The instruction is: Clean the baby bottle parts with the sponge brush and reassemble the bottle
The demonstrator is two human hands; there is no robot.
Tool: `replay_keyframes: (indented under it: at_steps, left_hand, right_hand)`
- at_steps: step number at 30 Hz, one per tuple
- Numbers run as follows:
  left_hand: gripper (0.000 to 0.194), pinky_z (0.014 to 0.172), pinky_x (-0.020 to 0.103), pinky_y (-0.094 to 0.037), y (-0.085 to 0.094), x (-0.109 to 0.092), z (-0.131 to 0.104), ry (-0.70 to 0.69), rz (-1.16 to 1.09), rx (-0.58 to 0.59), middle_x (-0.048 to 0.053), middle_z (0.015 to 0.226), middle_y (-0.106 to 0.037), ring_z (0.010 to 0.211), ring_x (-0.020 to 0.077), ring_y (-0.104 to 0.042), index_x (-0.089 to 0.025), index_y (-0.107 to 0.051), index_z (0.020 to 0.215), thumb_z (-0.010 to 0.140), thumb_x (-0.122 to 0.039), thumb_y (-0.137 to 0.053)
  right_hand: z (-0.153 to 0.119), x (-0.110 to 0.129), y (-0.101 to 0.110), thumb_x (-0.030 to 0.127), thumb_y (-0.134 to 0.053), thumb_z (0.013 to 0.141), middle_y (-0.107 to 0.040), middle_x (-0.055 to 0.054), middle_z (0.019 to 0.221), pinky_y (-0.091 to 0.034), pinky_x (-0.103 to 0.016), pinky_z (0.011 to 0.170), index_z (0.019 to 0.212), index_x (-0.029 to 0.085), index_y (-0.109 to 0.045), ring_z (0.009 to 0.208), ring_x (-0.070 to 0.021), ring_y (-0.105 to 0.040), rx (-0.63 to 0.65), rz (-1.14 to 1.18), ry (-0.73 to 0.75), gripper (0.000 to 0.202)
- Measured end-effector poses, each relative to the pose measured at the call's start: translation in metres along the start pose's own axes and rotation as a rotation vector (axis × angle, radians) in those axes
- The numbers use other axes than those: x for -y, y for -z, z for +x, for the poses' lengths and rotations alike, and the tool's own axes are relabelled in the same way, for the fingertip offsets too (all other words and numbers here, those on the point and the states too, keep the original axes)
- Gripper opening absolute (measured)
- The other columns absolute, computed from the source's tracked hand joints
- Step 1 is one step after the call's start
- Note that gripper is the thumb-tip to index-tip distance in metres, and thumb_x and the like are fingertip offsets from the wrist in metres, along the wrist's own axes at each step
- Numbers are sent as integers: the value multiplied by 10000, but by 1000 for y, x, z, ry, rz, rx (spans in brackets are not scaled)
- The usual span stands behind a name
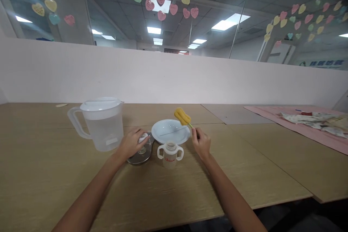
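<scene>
sponge brush [182,116] is up in the air, its yellow head above the far right rim of the bowl [155,130], handle slanting down to the right. right hand [200,140] has the handle: thumb and fingers closed round the thin stick, no gap, head sticking out free. left hand [133,143] is left of the bowl, fingers curled in over a white cap [143,137] above the metal tray [136,160]; they look partly closed on it, can't tell if it's a firm grip or just a touch.

handling, my guess: brush is very light, head soft and squashy, stick thin and maybe a bit bendy. best hold is on the stick close under the head, about where the fingers are now; further back the head would likely wobble. wet foam could be slippery, so don't pinch the head. won't break easily.

cup [170,160] stands upright on the near side of the bowl, top open, two side handles. looks like light, stiff plastic; take it by either handle, or round the body if it needs steadying. cap seems small, hard and smooth, so fingertips on its sides.

jug [104,130] is left of the bowl, past the tray, lid on, seems to have water in it, so probably heavy; handle is on its left. thin straight thing [174,131] shows across the bowl, can't tell what.
</scene>
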State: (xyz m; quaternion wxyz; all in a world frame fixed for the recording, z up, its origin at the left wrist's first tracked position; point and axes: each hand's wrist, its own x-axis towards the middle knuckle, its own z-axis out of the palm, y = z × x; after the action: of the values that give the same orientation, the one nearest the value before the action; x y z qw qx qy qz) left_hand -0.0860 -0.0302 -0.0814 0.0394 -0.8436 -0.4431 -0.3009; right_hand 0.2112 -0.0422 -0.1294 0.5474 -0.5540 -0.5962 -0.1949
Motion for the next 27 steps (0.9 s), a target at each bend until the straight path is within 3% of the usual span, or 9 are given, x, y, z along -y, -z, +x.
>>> replay_keyframes:
  at_steps: [3,13,27]
  left_hand:
    - [367,839,365,-428,-9,8,-4,15,98,102,102,1014,-646,964,259,-572,-161,-615,1005,844,-435,-432]
    - [375,863,346,-423,-15,12,-10,55,14,245,97,1123,-609,1009,254,-560,-176,-558,1090,784,-379,-482]
    - [445,834,346,-440,-13,2,-12,104,86,320,85,1131,-618,1015,269,-579,-205,-526,1145,746,-401,-516]
  right_hand:
    - [0,-1,1,397,-324,915,-490,5,481,-248,-220,474,621,160,-539,446,-98,-408,25,-47,-4,434]
    - [1,0,2,429,-308,909,-503,-8,485,-240,-219,470,624,163,-545,453,-110,-411,44,-65,-36,457]
    - [0,-1,1,421,-304,911,-495,-3,482,-234,-219,469,629,161,-545,450,-106,-407,79,-72,-17,453]
